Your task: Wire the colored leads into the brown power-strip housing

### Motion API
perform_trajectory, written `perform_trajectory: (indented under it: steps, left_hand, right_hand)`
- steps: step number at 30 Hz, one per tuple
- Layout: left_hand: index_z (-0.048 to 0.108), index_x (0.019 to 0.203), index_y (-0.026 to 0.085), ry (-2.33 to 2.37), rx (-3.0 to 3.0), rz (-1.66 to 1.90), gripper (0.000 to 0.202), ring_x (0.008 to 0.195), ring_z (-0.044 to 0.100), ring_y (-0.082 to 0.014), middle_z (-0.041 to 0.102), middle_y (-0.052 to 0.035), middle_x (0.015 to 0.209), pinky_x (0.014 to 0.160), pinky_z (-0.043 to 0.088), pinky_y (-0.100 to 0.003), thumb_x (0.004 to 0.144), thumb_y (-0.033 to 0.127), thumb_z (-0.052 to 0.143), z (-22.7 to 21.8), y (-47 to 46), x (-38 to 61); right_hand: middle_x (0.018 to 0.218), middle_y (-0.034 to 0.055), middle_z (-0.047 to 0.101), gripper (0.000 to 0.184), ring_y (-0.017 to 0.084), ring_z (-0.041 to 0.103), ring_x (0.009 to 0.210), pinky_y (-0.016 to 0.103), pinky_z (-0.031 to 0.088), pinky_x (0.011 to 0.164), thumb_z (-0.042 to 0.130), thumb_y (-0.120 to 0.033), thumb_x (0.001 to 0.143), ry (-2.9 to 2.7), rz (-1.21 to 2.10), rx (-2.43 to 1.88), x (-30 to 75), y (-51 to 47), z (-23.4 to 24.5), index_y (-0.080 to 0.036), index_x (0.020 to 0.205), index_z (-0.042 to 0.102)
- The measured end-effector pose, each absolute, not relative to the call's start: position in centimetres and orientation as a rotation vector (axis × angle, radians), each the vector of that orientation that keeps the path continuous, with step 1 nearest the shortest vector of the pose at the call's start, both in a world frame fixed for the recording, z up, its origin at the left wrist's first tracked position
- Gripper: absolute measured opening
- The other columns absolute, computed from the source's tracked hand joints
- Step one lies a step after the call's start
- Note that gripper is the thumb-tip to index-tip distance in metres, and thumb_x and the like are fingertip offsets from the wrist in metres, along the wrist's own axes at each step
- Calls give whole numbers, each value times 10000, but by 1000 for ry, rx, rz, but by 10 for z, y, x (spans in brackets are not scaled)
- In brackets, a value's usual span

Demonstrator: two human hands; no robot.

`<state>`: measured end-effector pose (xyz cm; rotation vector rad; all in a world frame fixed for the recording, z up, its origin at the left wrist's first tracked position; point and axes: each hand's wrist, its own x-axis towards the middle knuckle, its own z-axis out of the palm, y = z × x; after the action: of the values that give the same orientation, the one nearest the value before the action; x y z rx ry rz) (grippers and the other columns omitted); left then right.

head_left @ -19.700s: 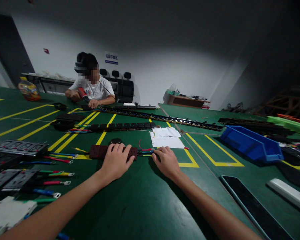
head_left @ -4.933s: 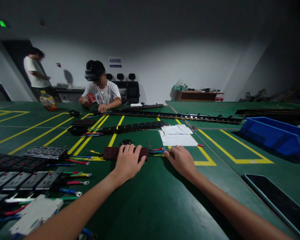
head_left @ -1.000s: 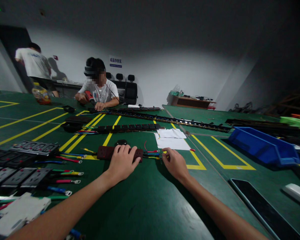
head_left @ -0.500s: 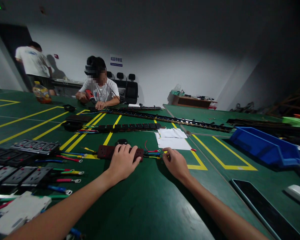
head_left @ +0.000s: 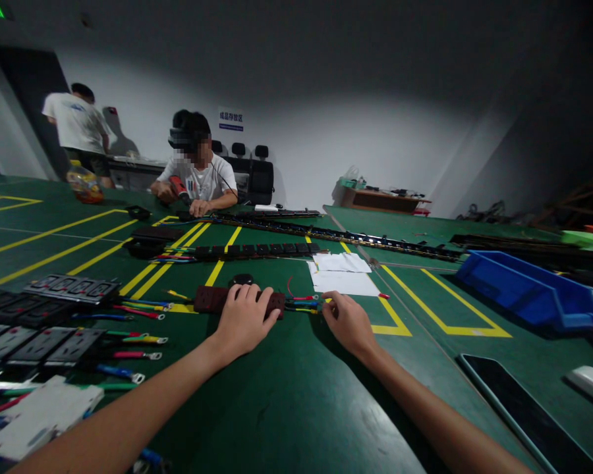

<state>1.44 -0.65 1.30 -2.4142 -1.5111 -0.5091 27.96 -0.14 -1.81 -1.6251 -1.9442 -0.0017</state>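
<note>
A dark red socket strip (head_left: 208, 300) lies lengthwise on the green table in front of me. My left hand (head_left: 247, 316) lies over its right half, fingers curled across the top and thumb at the near edge. Red, blue and yellow-green wires (head_left: 299, 305) run out of the strip's right end, with metal lugs on their tips. At those tips my right hand (head_left: 344, 317) is closed in a pinch on the wires; exactly which one is hidden. A short yellow-green wire (head_left: 178, 295) sticks out at the left end. Just behind the strip sits a small round black object (head_left: 241, 280).
Grey and black socket strips (head_left: 64, 345) with lugged wires lie at left. White papers (head_left: 346, 280), a blue bin (head_left: 524, 289) and a phone (head_left: 524, 408) are at right. Across the table a person (head_left: 205, 174) holds a red power tool (head_left: 179, 188); another person (head_left: 76, 125) stands behind.
My hands and the socket strip hold the same position. The view shifts very slightly, and the standing person at the back has moved a little to the right.
</note>
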Motion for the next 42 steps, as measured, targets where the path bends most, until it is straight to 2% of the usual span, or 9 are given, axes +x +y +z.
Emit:
perform_trajectory:
  steps: [42]
  left_hand:
    - [622, 1357, 162, -1478, -2411, -488, 484, 1144, 598, -326, 675, -161, 1216, 1065, 393, -524, 1028, 480, 464, 13, -6, 14]
  right_hand:
    - [896, 57, 708, 245, 195, 648, 762, 296, 448, 698, 486, -255, 958, -1938, -33, -1572, 281, 0, -22, -209, 1097, 681]
